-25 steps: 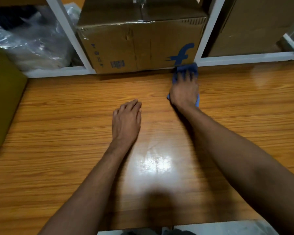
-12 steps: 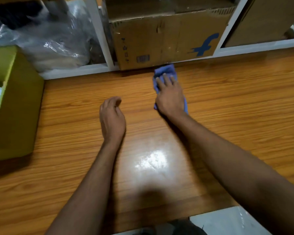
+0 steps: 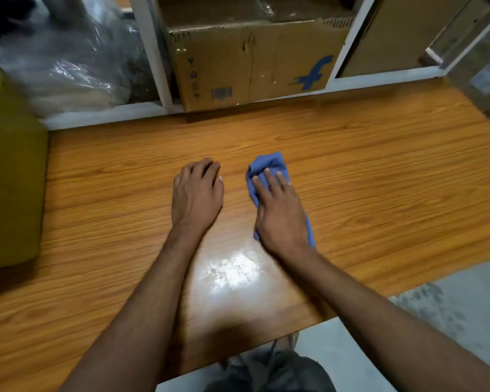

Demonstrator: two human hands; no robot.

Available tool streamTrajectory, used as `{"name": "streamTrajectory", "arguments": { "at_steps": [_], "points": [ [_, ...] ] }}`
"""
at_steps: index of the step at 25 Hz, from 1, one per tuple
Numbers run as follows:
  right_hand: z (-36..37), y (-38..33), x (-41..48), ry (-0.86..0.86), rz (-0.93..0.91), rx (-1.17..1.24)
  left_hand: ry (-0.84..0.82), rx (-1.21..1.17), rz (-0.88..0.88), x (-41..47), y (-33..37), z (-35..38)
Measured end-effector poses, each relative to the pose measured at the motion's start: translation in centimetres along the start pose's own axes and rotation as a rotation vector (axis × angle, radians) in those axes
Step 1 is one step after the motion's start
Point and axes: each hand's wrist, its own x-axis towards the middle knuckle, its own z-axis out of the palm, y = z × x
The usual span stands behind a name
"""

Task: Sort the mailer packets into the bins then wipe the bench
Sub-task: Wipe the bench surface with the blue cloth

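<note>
Right hand (image 3: pixel 280 213), fingers flat on the blue cloth (image 3: pixel 268 162), has drawn it from the cardboard box (image 3: pixel 252 66) back to mid-tabletop (image 3: pixel 379 171); left hand (image 3: pixel 197 193) rests beside it, loosely curled and empty; wiping appears underway.

A white-framed shelf unit (image 3: pixel 152 52) runs along the back. Its compartments hold crumpled clear plastic bags (image 3: pixel 68 66), a cardboard box (image 3: pixel 252 63) printed with a blue letter f and a barcode, and a plain brown carton (image 3: pixel 393 35). The glossy wood-grain bench (image 3: pixel 379 165) reflects a bright patch of light (image 3: pixel 229 270), and pale grey floor (image 3: pixel 464 306) shows past its near edge.
</note>
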Motion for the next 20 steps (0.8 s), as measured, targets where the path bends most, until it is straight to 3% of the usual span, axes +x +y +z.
{"name": "streamTrajectory", "arguments": {
  "at_steps": [2, 3, 6, 7, 9, 11, 13, 14, 17, 18, 20],
  "points": [
    [0.0, 1.3, -3.5, 0.05, -0.14, 0.021, -0.011, 0.022, 0.004, 0.3, 0.1, 0.0],
    [0.2, 4.2, -3.2, 0.058, -0.074, 0.001, -0.022, 0.045, 0.003, 0.3, 0.3, 0.0],
    [-1.5, 14.4, 0.1, 0.018, 0.437, -0.033, -0.044, 0.085, 0.018, -0.1, 0.5, 0.2],
    [-1.7, 15.1, 0.2, 0.056, 0.494, -0.026, -0.046, 0.082, 0.003, -0.3, 0.9, 0.3],
    [-0.9, 10.2, -2.0, 0.136, 0.361, 0.018, -0.074, 0.061, -0.034, -0.9, 1.7, 0.6],
    [-1.0, 3.2, -7.8, 0.05, 0.1, 0.133, -0.085, 0.045, -0.074, -2.2, 2.8, 0.8],
    [-0.8, 2.7, -10.8, 0.045, -0.107, 0.107, -0.099, 0.034, -0.105, -3.7, 4.3, 0.7],
    [-0.9, 5.0, -10.6, 0.066, -0.068, 0.123, -0.109, 0.024, -0.109, -4.7, 4.9, 0.5],
    [-2.8, 15.2, -7.7, 0.061, 0.424, 0.108, -0.111, -0.011, -0.106, -8.1, 6.2, -0.3],
    [-2.9, 16.7, -7.7, 0.137, 0.488, 0.093, -0.098, -0.015, -0.102, -9.0, 6.5, -0.4],
    [-2.2, 13.5, -9.3, 0.163, 0.312, 0.007, -0.086, -0.014, -0.104, -10.4, 7.0, -0.7]
  ]
}}
